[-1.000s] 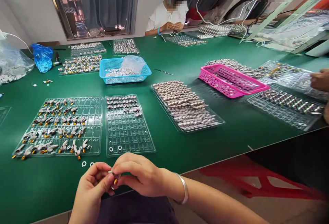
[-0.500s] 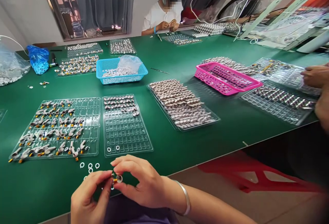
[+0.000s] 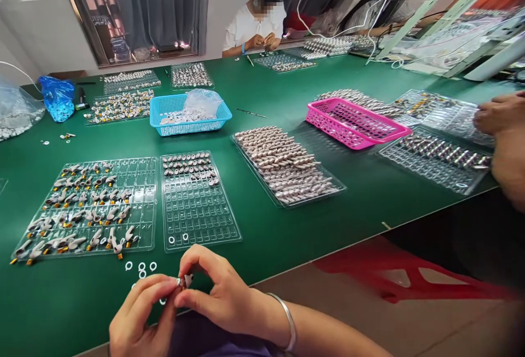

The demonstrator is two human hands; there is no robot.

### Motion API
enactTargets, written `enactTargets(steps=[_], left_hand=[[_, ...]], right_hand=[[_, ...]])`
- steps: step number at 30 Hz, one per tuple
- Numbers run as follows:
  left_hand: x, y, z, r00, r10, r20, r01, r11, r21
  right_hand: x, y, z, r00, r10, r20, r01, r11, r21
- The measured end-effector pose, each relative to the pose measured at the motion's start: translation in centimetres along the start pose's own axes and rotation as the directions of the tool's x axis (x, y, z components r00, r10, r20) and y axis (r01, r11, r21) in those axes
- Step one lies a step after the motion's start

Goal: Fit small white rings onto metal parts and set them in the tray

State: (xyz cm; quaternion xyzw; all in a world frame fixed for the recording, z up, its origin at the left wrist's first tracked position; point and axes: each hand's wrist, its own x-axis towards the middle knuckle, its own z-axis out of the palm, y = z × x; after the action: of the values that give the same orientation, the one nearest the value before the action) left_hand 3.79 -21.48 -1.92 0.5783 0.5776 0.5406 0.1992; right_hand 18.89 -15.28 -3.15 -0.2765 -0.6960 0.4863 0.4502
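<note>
Green table (image 3: 262, 226) before grey curtains (image 3: 159, 12).

Single head-worn view, forward and down over the green table (image 3: 279, 242), hands close below.

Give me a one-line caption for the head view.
Bare left hand and right hand hold a small white-and-dark part near a clear plastic compartmented tray on a green table.

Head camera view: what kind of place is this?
Probably a small assembly workshop: the long green table bears compartment trays of small parts, and a person in white also works by hand at its far side.
</note>
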Motion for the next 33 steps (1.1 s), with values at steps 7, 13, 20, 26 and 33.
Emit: enactTargets(steps=[7, 13, 20, 26, 33], left_hand=[[0.0, -0.3, 0.1, 0.984, -0.175, -0.022, 0.173, 0.983, -0.056], [-0.1, 0.0, 0.2, 0.977, -0.21, -0.043, 0.207, 0.976, -0.06], [1.0, -0.8, -1.2, 0.775, -0.496, 0.392, 0.613, 0.742, -0.272], [1.8, -0.8, -1.3, 0.769, -0.383, 0.511, 0.602, 0.702, -0.379], [2.0, -0.4, -1.5, 0.79, -0.3, 0.535, 0.513, 0.802, -0.307]], right_hand=[[0.1, -0.1, 0.0, 0.988, -0.151, -0.001, 0.149, 0.975, -0.164], [0.0, 0.2, 0.4, 0.952, -0.306, 0.013, 0.292, 0.896, -0.335], [0.1, -0.8, -0.6, 0.971, -0.238, 0.026, 0.238, 0.953, -0.189], [-0.2, -0.7, -1.3, 0.959, -0.238, 0.153, 0.251, 0.965, -0.071], [-0.3, -0.3, -1.8, 0.931, -0.279, 0.237, 0.292, 0.956, -0.024]])
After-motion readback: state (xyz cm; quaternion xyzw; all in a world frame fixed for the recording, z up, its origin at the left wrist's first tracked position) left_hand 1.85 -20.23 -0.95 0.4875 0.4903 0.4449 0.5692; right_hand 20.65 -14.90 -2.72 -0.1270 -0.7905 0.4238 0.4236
